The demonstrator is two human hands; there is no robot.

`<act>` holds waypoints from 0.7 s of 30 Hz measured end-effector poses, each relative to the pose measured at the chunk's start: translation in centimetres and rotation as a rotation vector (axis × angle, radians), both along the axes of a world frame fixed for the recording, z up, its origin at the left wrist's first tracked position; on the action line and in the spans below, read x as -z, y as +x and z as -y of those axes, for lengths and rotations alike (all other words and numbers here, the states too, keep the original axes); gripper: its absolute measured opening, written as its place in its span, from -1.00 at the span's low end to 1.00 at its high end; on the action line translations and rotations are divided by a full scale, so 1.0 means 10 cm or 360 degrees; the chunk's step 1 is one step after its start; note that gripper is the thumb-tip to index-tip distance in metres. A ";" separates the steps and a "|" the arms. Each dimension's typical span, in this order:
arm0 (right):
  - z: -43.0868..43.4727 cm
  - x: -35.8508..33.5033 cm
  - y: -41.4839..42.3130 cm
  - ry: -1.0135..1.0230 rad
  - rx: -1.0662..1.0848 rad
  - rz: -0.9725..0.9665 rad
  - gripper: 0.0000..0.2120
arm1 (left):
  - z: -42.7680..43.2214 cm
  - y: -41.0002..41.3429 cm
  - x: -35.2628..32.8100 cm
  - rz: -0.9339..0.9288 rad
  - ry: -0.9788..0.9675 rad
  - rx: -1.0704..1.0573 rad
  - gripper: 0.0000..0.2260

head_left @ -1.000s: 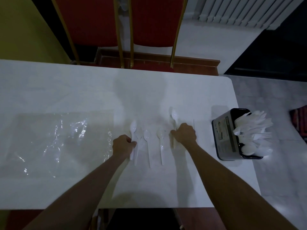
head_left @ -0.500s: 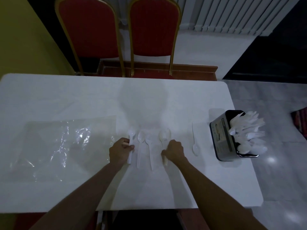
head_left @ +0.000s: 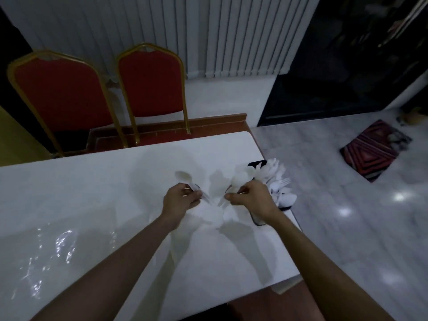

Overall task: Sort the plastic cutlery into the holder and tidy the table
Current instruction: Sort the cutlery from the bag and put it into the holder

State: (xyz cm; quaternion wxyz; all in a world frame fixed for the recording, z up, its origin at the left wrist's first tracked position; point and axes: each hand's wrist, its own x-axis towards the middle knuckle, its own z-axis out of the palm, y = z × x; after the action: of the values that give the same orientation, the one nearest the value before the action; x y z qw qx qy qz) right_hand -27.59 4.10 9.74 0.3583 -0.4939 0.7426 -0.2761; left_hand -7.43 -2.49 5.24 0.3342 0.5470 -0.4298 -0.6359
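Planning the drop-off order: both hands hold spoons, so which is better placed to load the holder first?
Probably right. The right hand, gripping spoons, is beside the holder; the left hand, gripping a spoon, is farther from it.

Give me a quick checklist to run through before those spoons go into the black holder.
1. Left hand has a firm grip on its spoon: ok.
2. Right hand has a firm grip on its spoons: ok.
3. Holder is close to the right hand: ok.
4. Room left in the holder: cannot tell. It is crowded with stored cutlery and partly hidden by the wrist.
5. No loose cutlery left on the table: cannot tell. The picture is blurred and the arms cover part of it.
6. Table is tidy: not ok. A clear plastic sheet lies on it.
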 end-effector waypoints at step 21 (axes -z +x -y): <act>-0.54 0.36 -1.49 -0.0201 -0.0148 -0.0673 -0.88 | -0.50 -1.69 0.07 0.0574 -0.0846 0.0582 -0.92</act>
State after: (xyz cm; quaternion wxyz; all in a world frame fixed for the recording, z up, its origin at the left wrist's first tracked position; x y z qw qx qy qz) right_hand -42.52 9.54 6.14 0.1753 -0.5958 0.7590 -0.1954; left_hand -24.38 2.55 4.54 0.2644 0.4585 -0.7226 -0.4447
